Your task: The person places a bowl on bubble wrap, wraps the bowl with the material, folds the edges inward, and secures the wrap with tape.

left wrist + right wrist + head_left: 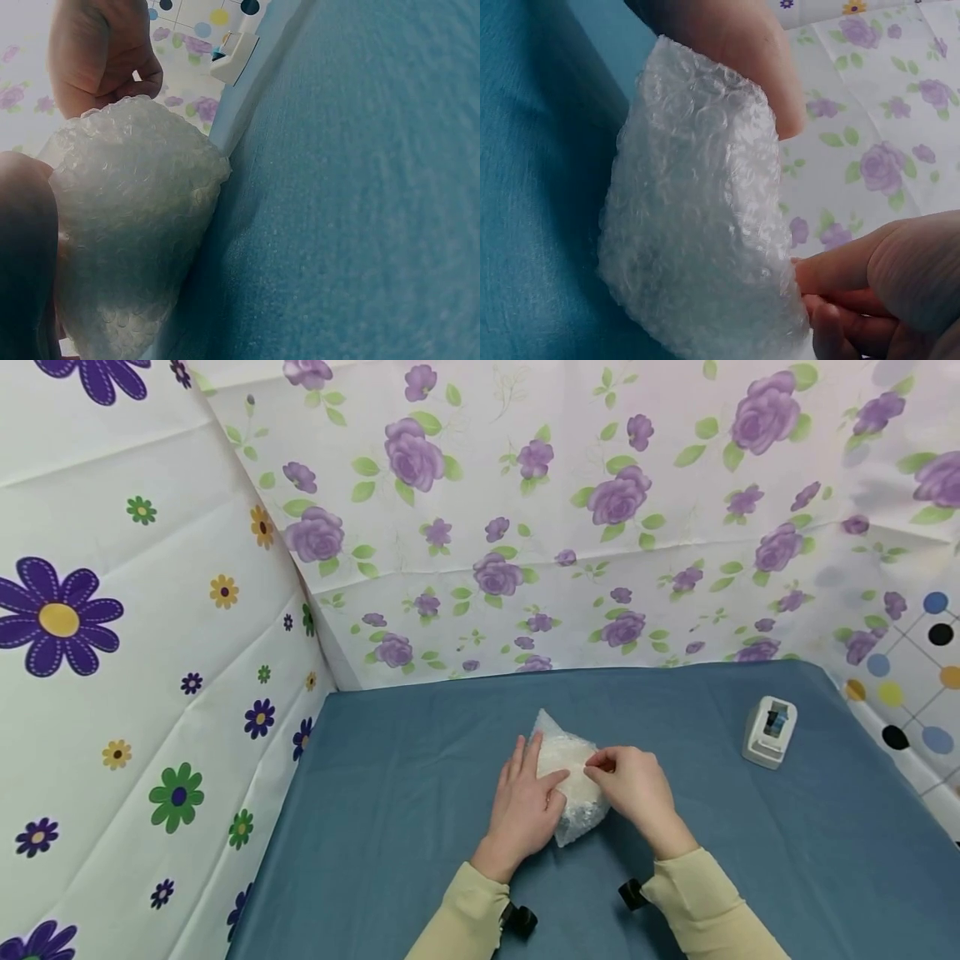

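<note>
A bundle of clear bubble wrap [573, 768] lies on the blue cloth, with something pale inside that I cannot make out. My left hand [521, 806] rests on its left side, the fingers mostly straight and spread across the top. From the right, my right hand [637, 789] pinches at the top of the wrap between thumb and fingertips; whether a wrap edge or a bit of tape is in the pinch, I cannot tell. The right wrist view shows the bubbly side of the wrap [697, 195] close up, with the right thumb [840, 266] against it.
A white tape dispenser [770, 732] with a blue inner part stands at the right on the blue cloth [375, 793]. Flowered sheets [450, 527] hang behind and to the left, and a dotted sheet [918, 693] is at the right.
</note>
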Tool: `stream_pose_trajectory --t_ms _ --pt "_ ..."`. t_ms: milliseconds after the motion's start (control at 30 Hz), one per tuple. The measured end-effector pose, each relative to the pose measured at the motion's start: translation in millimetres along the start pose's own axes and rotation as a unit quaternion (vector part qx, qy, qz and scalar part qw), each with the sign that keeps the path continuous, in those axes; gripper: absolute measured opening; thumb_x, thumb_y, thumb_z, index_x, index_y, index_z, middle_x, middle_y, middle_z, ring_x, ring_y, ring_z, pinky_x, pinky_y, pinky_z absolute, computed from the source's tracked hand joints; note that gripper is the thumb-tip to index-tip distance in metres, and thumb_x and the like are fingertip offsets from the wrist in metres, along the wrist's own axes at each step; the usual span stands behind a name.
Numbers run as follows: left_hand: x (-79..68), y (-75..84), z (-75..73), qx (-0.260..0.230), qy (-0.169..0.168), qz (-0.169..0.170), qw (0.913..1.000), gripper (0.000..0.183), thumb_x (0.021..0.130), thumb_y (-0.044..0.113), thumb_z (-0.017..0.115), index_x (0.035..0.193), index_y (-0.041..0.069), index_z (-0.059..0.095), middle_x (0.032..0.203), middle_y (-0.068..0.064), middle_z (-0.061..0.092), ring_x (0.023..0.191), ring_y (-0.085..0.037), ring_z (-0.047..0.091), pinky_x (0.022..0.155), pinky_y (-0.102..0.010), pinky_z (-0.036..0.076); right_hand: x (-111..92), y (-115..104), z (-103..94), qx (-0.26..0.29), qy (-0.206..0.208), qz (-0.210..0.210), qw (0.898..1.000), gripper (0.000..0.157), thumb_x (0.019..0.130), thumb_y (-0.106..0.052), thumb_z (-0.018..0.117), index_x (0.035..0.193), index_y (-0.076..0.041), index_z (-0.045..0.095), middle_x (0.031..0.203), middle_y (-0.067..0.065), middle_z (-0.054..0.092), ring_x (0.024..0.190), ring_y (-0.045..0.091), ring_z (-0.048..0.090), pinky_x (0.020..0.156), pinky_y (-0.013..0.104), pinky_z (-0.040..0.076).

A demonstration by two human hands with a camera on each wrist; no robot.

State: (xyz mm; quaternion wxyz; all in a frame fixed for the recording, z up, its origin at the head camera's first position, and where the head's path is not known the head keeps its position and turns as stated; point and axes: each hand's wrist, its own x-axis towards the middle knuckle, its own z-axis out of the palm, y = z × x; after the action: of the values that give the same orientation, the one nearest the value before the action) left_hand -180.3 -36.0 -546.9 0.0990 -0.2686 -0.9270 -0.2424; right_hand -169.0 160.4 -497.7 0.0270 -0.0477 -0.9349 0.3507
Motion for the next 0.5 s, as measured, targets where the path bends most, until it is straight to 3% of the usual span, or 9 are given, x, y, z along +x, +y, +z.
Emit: stream_pose_trajectory --t_ms 233,500 --pt "-1.0 0.3 0.9 0.009 -0.002 -0.003 1.0000 0.043 0.107 0.021 0.046 0.136 0.024 0.077 0.177 -0.012 0.022 0.162 -0.042 0.019 0.122 -0.062 0.034 -1.3 0.5 1.2 0.010 0.007 0.021 1.000 0.034 0.097 -0.018 0.076 0.129 -0.006 0.072 0.084 0.003 0.074 0.054 0.016 0.060 0.050 0.035 0.048" --pt "-0.4 0.2 0.3 0.005 -0.002 0.000 1.0000 0.042 0.107 0.021 0.046 0.134 0.022 0.078 0.177 -0.012 0.022 0.161 -0.043 0.020 0.121 -0.062 0.034 7.8 -4.0 5.7 -0.041 -0.005 0.042 0.998 0.036 0.097 -0.021 0.075 0.128 -0.006 0.070 0.076 0.003 0.069 0.052 0.018 0.058 0.044 0.035 0.045"
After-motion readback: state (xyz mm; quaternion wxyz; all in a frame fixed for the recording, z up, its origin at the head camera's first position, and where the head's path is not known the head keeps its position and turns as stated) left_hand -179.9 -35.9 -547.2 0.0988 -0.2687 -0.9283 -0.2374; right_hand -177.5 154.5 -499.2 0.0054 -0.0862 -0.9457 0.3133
